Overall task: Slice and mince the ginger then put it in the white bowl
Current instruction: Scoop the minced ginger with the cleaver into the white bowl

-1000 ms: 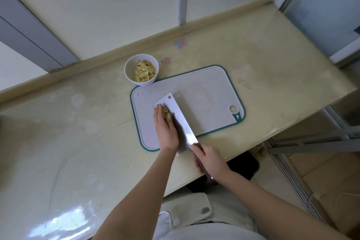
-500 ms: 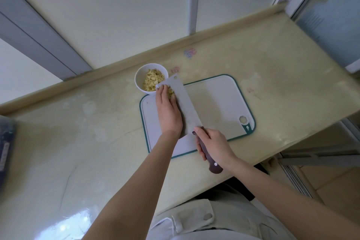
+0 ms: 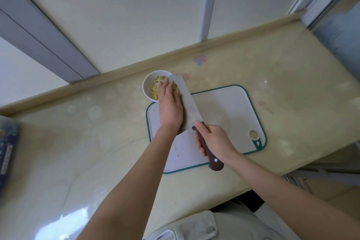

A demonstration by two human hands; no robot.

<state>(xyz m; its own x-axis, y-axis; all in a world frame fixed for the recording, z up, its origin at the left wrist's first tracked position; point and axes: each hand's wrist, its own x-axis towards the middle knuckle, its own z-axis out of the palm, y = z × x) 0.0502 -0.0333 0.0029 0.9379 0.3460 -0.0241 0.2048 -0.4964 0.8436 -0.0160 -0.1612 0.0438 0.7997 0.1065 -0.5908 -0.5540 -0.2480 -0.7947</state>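
Inside the white bowl (image 3: 145,84), pale yellow minced ginger (image 3: 154,90) heaps.

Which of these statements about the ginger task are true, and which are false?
1. The right hand grips the knife by its handle. True.
2. The bowl stands on the board. False: it stands on the counter, at the board's far left corner.
3. The left hand reaches over the bowl with its fingers. True.
4. The bowl is empty. False: it holds minced ginger.
5. The knife lies flat on the counter. False: its blade tip is over the bowl's rim.
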